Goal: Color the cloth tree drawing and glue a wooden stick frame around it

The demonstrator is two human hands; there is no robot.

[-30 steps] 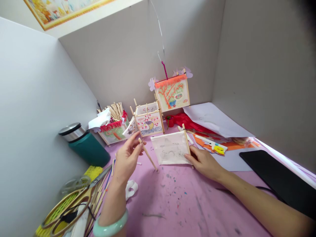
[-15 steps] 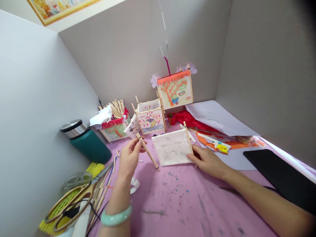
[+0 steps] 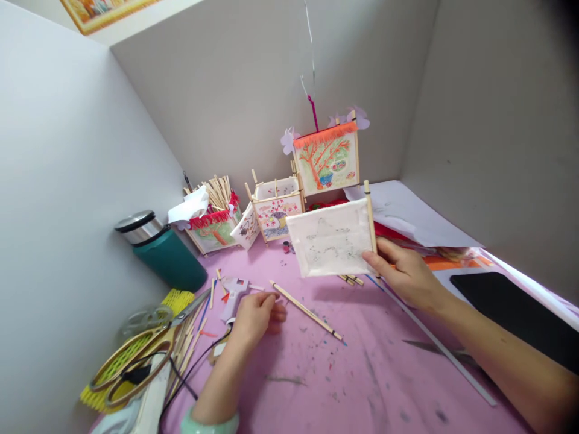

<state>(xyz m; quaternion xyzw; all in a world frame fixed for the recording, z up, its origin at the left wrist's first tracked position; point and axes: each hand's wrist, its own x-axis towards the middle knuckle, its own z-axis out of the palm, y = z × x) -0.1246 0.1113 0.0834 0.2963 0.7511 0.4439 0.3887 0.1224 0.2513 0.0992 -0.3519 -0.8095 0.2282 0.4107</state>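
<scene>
My right hand (image 3: 402, 268) pinches the right edge of a white fabric panel (image 3: 332, 238) with faint sketch lines. A wooden stick (image 3: 371, 217) with dark bands runs along that edge. The panel is held up above the table, slightly tilted. My left hand (image 3: 260, 313) is low over the table, fingers loosely bent and a little apart, with nothing seen in them. Just right of its fingertips, another wooden stick (image 3: 307, 308) with dark bands lies on the pink surface. Beside the hand on the left is a pale purple glue gun (image 3: 235, 295).
Painted lantern frames (image 3: 278, 211) stand at the back, and another lantern (image 3: 325, 160) hangs from a wire. A teal bottle (image 3: 169, 259) and scissors (image 3: 149, 355) are at left. A black tablet-like slab (image 3: 511, 307) and a thin white strip (image 3: 438, 343) lie at right.
My left hand has let go of the banded stick, which now lies on the table, and has moved down. My right hand has raised the panel slightly to the right.
</scene>
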